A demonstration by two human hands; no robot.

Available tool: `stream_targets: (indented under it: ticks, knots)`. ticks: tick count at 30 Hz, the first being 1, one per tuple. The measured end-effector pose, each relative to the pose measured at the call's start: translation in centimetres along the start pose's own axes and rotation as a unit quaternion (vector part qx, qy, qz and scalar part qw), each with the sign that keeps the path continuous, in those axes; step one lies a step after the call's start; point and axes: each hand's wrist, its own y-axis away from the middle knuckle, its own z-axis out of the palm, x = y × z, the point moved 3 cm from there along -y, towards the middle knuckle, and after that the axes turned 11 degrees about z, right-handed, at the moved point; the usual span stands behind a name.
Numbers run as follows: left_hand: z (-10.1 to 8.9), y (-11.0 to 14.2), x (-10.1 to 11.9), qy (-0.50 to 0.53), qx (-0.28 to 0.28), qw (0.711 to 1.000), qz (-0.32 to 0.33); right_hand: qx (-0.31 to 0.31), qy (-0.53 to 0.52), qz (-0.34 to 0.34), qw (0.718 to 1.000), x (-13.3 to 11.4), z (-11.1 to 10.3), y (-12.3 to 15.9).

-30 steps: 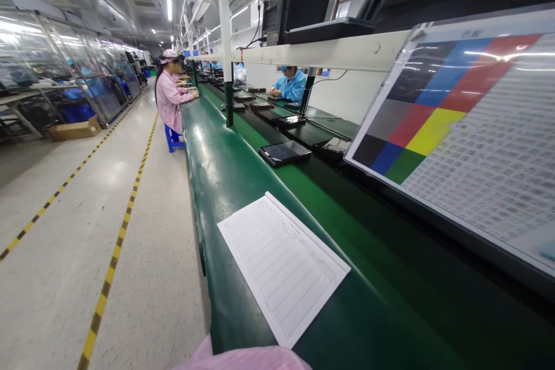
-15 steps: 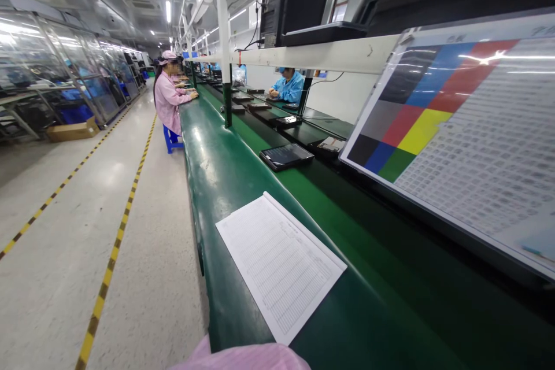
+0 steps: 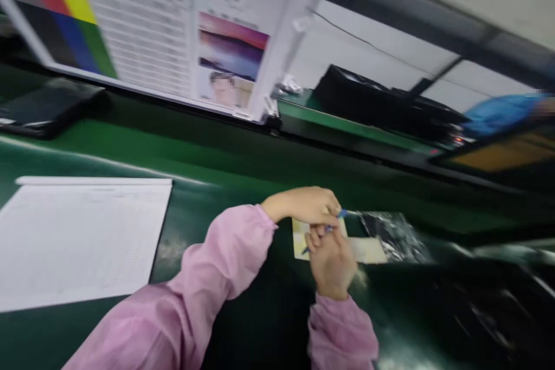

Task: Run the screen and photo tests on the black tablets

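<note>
Gripping pen in left hand and right hand above paper, apparently adjusting hold, with steady control needed next.

We see a slim blue pen held aslant between the left hand and right hand, its lower end over a yellowish paper lying flat beneath our fingers; blur hides whether it is capped. Beside that paper we see a pale cream slip, flat, its right end meeting a crinkled, shiny plastic bag.
</note>
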Motion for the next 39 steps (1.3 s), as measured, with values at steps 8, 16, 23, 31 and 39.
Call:
stream_targets:
  ticks: [8,16,23,31,39]
  knots:
    - [-0.7,2.0,-2.3,0.029,-0.03,0.999,-0.023,-0.032,-0.232,0.196,0.952,1.5,1.2,0.9]
    - [-0.7,2.1,-2.6,0.063,-0.033,0.997,-0.003,-0.032,-0.315,0.235,0.919,1.5,1.2,1.3]
    - [-0.9,2.3,-2.5,0.076,-0.025,0.997,-0.009,-0.035,-0.336,0.24,0.91,1.6,1.4,1.2]
    - [-0.6,2.4,-3.0,0.154,-0.032,0.987,-0.007,-0.024,-0.327,0.232,0.916,1.6,1.5,1.4]
    - [-0.4,1.9,-3.7,0.207,-0.022,0.978,-0.003,-0.022,-0.315,0.221,0.923,1.8,1.2,1.0]
